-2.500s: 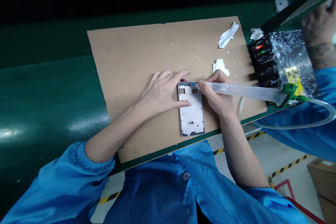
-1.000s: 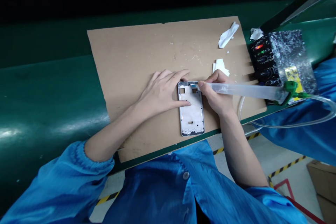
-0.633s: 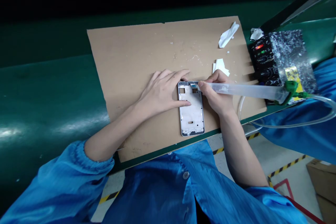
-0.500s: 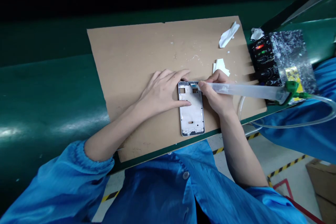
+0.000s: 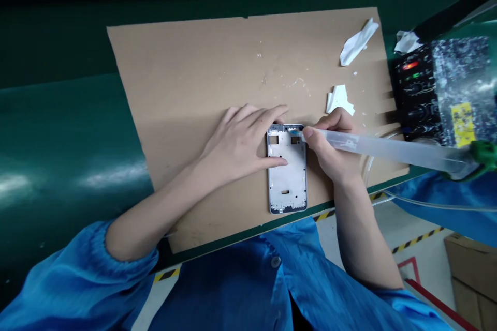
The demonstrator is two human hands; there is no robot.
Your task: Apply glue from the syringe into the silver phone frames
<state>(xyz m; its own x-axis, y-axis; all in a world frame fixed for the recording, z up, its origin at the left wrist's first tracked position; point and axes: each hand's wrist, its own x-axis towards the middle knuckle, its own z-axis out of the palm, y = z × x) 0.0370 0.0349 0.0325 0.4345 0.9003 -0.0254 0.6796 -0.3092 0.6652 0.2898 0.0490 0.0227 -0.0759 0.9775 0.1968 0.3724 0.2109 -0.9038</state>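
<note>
A silver phone frame (image 5: 289,178) lies flat on the cardboard near the table's front edge. My left hand (image 5: 240,139) holds it at the upper left, the thumb stretched over its face and the fingers around the top corner. In my right hand (image 5: 337,152) is a clear dispensing syringe (image 5: 396,151), pinched near its tip between thumb and fingers and lying almost level. Its blue-tinted needle tip (image 5: 293,133) is at the top edge of the frame, by a square cut-out; whether it touches I cannot tell.
The cardboard sheet (image 5: 186,72) covers part of the green table (image 5: 66,129). White paper scraps (image 5: 359,42) lie at its right. Beyond stands a black dispenser box (image 5: 417,93) with lit displays. A clear hose (image 5: 435,206) trails along the right side, near blue clothing at the edge.
The view has moved slightly, so everything appears a bit larger. The syringe's rear end sits lower and further right in view. Both hands keep their places on the frame and syringe.
</note>
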